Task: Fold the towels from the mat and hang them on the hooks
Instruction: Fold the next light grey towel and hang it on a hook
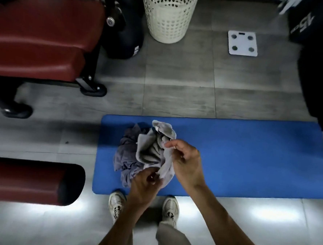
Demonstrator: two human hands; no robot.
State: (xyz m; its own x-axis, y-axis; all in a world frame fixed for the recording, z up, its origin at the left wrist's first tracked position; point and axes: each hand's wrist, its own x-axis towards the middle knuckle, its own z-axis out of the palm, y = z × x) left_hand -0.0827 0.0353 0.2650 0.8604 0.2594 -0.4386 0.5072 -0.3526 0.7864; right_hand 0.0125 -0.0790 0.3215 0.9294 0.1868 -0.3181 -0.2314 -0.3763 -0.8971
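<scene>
From the head camera, a blue mat [230, 157] lies across the tiled floor [178, 85], its near edge just beyond the person's two pale shoes [170, 208]. On the mat's left end sits a crumpled pile: a light grey towel [151, 150] on top of a darker grey-blue towel [124, 154]. The right hand [187, 161] pinches a fold of the light grey towel between thumb and fingertips, and the left hand [145, 184] has its grip closed on the same towel's near edge.

To the left, close to the mat's end, stand a dark red padded bench [41, 37] on black feet and, nearer, a red roller pad [30, 181]. Far beyond the mat are a cream perforated laundry basket [169, 16] and a white bathroom scale [242, 43]; bare floor lies between them and the mat. A black bag [316, 56] crowds the far right, overlapping the mat's far right corner. The right half of the mat is bare.

White lettering on the black bag is partly visible but cannot be read with certainty.
</scene>
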